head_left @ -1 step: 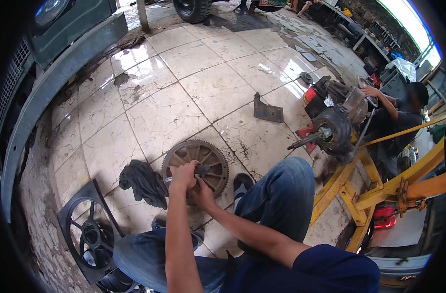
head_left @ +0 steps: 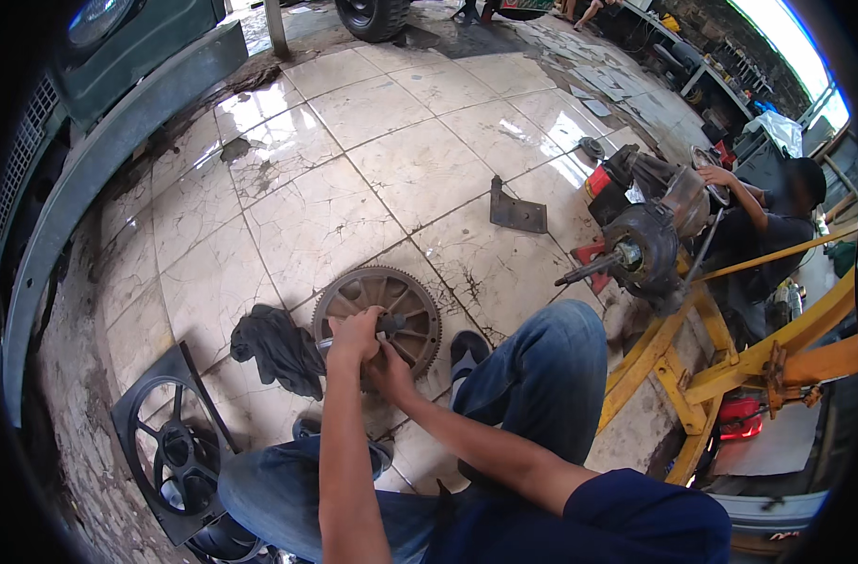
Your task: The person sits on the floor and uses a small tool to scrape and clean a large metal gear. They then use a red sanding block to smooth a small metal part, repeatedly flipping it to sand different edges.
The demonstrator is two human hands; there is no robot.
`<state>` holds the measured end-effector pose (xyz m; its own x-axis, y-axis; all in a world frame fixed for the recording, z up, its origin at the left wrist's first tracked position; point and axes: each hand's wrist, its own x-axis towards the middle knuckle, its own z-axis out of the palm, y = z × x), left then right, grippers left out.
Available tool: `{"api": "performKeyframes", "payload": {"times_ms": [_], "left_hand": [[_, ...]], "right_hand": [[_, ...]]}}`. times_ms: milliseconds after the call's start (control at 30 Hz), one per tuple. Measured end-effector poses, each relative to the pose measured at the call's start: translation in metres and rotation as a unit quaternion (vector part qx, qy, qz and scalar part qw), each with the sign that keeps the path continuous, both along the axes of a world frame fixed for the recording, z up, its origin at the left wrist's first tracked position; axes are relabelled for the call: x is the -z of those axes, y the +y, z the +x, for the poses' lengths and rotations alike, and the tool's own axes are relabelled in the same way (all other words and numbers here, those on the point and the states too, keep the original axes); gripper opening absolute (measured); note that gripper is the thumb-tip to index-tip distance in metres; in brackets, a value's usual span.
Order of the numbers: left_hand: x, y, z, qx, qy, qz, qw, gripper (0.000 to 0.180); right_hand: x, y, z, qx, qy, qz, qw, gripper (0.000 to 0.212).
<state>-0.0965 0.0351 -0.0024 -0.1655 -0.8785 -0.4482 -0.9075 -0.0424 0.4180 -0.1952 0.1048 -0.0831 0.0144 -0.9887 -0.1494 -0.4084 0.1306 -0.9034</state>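
A round flywheel [head_left: 418, 303] with a toothed rim and spokes lies flat on the tiles in front of me. My left hand [head_left: 356, 336] is closed over its near-left part, close to the dark hub [head_left: 391, 323]. Just beside it, my right hand [head_left: 390, 372] curls in from below, fingers closed near the hub. The two hands nearly meet, and a small pale bit shows between them; what they grip is hidden. A shiny metal piece pokes out at the left hand's outer side. Against the flywheel's left edge lies a crumpled dark cloth [head_left: 277, 352].
A black fan shroud [head_left: 187, 378] leans at lower left. Ahead lies a flat metal bracket [head_left: 518, 214]. On the right, a gearbox assembly [head_left: 643, 246] stands by a yellow steel frame [head_left: 659, 368], with a person [head_left: 763, 216] behind it. A vehicle bumper [head_left: 119, 141] curves along the left.
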Motion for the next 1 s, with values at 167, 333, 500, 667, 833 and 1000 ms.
{"api": "performKeyframes", "payload": {"times_ms": [167, 333, 500, 667, 833, 1000], "left_hand": [[0.012, -0.009, 0.008, -0.01, 0.003, -0.035, 0.999, 0.061], [0.003, -0.013, 0.001, 0.0, -0.005, -0.009, 1.0, 0.061], [0.011, -0.011, 0.007, 0.002, -0.017, -0.021, 1.0, 0.058], [-0.001, -0.01, 0.002, 0.006, -0.01, 0.012, 1.0, 0.061], [0.005, -0.013, 0.003, 0.012, -0.041, 0.018, 0.999, 0.065], [-0.007, -0.01, 0.004, 0.017, 0.026, -0.042, 0.999, 0.057]], "right_hand": [[-0.002, -0.006, 0.014, 0.021, -0.04, -0.038, 0.998, 0.06], [0.037, -0.002, 0.0, -0.054, -0.038, -0.09, 0.994, 0.062], [0.01, -0.004, 0.011, 0.015, -0.037, -0.087, 0.995, 0.06], [0.034, 0.002, -0.005, 0.001, -0.003, -0.081, 0.997, 0.058], [0.029, -0.007, -0.002, 0.007, -0.014, -0.135, 0.991, 0.056], [0.039, -0.009, -0.004, -0.008, -0.021, -0.075, 0.997, 0.051]]}}
